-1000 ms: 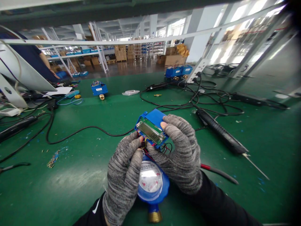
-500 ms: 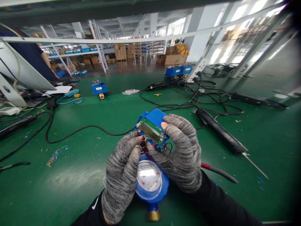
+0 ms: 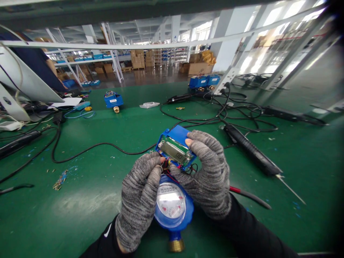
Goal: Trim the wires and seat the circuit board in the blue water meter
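1. Both hands gloved in grey knit, low centre, over a blue water meter [image 3: 173, 208] resting on the green table [image 3: 80, 200]
2. Left hand [image 3: 139, 200] closed, fingertips pinching at wires just under the circuit board [image 3: 176, 152]
3. Right hand [image 3: 209, 175] gripping the board's right edge, holding it tilted above the meter dial
4. Blue cover [image 3: 176, 134] directly behind the board, touching it
5. Black electric screwdriver [image 3: 249, 152] lying right of the hands, apart
6. Black cable [image 3: 88, 150] snaking across the table at left
7. Second blue meter [image 3: 113, 100] farther back, well apart
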`<state>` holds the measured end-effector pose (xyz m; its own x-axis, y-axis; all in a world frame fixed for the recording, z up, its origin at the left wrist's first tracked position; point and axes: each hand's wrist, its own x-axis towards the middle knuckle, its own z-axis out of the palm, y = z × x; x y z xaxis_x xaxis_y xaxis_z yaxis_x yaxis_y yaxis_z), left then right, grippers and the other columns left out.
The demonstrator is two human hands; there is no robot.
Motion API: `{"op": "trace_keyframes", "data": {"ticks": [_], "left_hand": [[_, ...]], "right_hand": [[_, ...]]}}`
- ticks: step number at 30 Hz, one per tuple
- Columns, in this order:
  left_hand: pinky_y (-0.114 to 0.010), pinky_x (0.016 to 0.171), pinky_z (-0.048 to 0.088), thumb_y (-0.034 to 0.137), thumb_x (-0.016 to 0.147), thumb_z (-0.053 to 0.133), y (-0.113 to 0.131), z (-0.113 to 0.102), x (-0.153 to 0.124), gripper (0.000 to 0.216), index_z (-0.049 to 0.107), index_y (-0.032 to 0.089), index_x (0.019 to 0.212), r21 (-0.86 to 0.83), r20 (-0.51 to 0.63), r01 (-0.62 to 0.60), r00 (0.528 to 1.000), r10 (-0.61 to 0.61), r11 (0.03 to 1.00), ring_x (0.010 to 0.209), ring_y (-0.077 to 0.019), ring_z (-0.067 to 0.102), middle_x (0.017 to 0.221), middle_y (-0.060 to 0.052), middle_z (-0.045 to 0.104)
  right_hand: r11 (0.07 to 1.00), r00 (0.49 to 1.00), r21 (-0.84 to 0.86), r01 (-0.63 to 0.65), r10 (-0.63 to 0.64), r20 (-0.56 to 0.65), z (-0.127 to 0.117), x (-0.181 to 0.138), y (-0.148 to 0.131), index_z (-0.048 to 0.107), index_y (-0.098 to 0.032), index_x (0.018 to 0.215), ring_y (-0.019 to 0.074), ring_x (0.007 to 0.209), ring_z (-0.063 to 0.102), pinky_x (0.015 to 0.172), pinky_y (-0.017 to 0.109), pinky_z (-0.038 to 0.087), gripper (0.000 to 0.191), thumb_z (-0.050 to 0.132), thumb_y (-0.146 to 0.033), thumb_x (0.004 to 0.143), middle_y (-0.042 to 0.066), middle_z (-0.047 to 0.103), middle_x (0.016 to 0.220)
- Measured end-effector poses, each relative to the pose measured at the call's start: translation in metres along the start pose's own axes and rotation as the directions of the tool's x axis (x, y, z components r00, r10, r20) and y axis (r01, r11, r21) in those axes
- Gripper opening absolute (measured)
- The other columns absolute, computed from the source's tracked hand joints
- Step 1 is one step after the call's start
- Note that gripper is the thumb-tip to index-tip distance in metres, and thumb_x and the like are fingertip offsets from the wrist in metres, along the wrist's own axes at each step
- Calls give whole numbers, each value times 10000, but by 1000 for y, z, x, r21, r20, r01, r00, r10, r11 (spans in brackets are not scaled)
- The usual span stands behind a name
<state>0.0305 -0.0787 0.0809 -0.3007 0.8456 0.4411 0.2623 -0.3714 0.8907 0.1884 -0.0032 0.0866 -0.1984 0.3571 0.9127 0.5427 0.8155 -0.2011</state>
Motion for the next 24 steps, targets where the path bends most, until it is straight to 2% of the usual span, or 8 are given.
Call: {"op": "trace_keyframes", "data": {"ticks": [4, 6, 10, 13, 17, 21, 23, 24], "left_hand": [[-264, 969, 549, 222, 895, 708, -2, -5, 9, 148, 690, 254, 1038, -67, -42, -19, 999, 16, 998, 1025, -149, 667, 1075, -7, 698], [-266, 1008, 528, 217, 869, 738, -5, -9, 15, 253, 647, 258, 1102, -126, -49, -28, 999, 22, 992, 1103, -158, 644, 1150, -17, 669], [-333, 1135, 460, 216, 874, 732, -8, -23, 28, 519, 560, 297, 1357, -231, 148, 25, 989, 10, 973, 1342, -220, 532, 1462, -56, 539], [-316, 1140, 459, 207, 874, 735, -8, -30, 32, 632, 498, 346, 1442, -247, 340, 81, 940, 8, 966, 1369, -210, 520, 1520, -30, 501], [-286, 1034, 543, 188, 797, 812, -10, -31, 34, 626, 578, 333, 1360, -232, 317, 93, 948, -16, 968, 1237, -200, 630, 1389, -27, 625], [-377, 997, 578, 218, 720, 876, -15, -29, 35, 629, 627, 288, 1293, -244, 231, 136, 970, -78, 960, 1160, -252, 674, 1281, -61, 689], [-431, 973, 593, 247, 692, 893, -16, -27, 35, 631, 642, 260, 1271, -229, 198, 145, 975, -99, 963, 1122, -282, 689, 1235, -84, 708], [-447, 956, 602, 261, 676, 900, -16, -26, 35, 630, 651, 247, 1255, -214, 178, 141, 979, -103, 966, 1098, -291, 697, 1212, -92, 716]], "right_hand": [[982, 992, 142, -122, 120, 26, 4, 2, 1, 510, -192, 1319, 296, 1149, 617, 983, 479, 561, 616, 780, -298, 776, 127, 619, 1236], [960, 977, 182, -212, 202, 74, 6, 1, 2, 518, -198, 1311, 280, 1107, 639, 948, 451, 578, 605, 774, -308, 774, 111, 630, 1214], [882, 937, 328, -337, 281, 206, 10, -6, 5, 528, -220, 1299, 269, 1083, 645, 924, 441, 578, 621, 787, -313, 743, 93, 618, 1220], [827, 928, 436, -356, 258, 269, 19, -14, 6, 530, -242, 1317, 271, 1100, 646, 934, 444, 575, 629, 801, -326, 756, 93, 614, 1246], [669, 873, 587, -456, 207, 442, 22, -10, 9, 499, -240, 1383, 259, 1097, 674, 883, 402, 609, 626, 764, -412, 843, 116, 619, 1299], [787, 812, 418, -454, 172, 558, -15, -6, 30, 394, -278, 1511, 283, 1350, 525, 1081, 500, 504, 682, 670, -479, 921, 106, 501, 1493], [898, 798, 159, -411, 270, 539, -48, -19, 50, 483, -280, 1462, 307, 1322, 550, 1098, 533, 488, 692, 699, -557, 866, 87, 553, 1445], [916, 735, -42, -399, 347, 583, -66, -30, 61, 492, -279, 1464, 334, 1316, 553, 1084, 565, 495, 727, 702, -590, 841, 89, 574, 1423]]}}
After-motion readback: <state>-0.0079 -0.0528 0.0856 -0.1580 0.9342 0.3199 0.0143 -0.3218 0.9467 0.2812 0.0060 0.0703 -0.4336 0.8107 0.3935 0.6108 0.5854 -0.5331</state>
